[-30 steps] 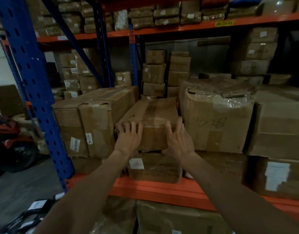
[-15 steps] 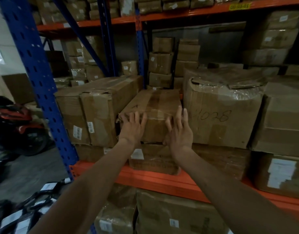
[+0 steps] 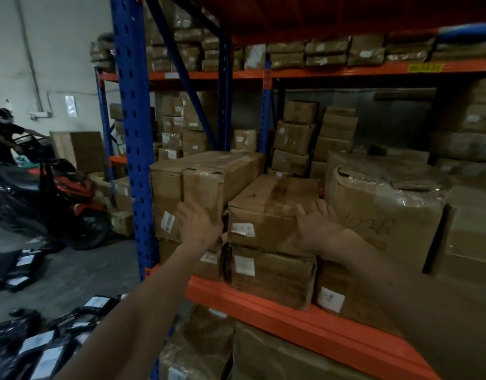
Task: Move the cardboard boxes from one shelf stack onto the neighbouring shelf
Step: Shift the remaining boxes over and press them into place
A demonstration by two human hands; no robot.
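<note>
A taped cardboard box [image 3: 269, 212] sits on top of another box [image 3: 272, 275] on the orange shelf [image 3: 291, 316]. My left hand [image 3: 198, 229] hangs open just left of it, in front of the long box [image 3: 209, 182] beside it. My right hand [image 3: 316, 229] is open with fingers spread at the box's right front corner; contact is unclear. Neither hand holds anything.
A large plastic-wrapped box [image 3: 381, 209] stands close on the right. A blue upright [image 3: 135, 133] borders the shelf on the left. More boxes fill the back and upper shelf. A motorbike [image 3: 44, 198], a person [image 3: 3, 138] and black parcels [image 3: 44, 344] occupy the floor at left.
Both hands have come off the front of the taped box and moved apart, fingers spread. My view has swung left and pulled back, revealing the floor and motorbike.
</note>
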